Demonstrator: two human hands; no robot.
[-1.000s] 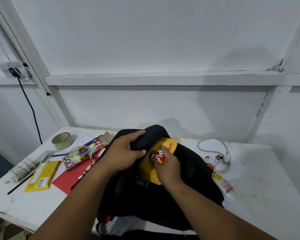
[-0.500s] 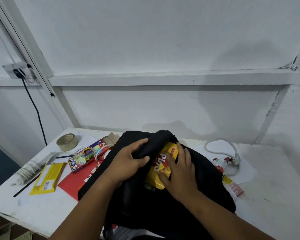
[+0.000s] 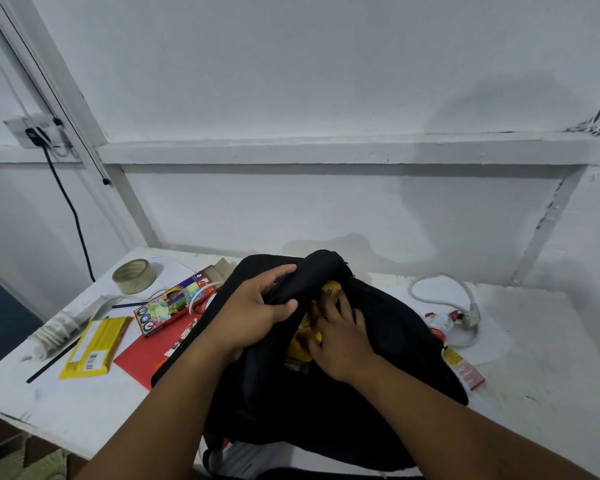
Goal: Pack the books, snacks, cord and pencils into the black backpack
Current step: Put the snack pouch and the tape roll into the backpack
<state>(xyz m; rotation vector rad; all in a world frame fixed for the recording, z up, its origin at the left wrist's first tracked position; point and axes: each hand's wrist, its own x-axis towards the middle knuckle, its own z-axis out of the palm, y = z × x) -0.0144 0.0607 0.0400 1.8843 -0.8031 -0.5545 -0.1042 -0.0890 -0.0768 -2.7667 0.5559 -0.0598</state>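
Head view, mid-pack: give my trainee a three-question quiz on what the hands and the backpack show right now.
1. True or false: the left hand grips the flap of the black backpack.
2. What is the right hand pushing into the opening? A) yellow snack bag B) roll of tape C) white cord
3. Fill in: the coloured pencil box lies on the table to the ____ of the backpack.

Key:
1. True.
2. A, the yellow snack bag; the roll of tape and white cord lie on the table.
3. Left.
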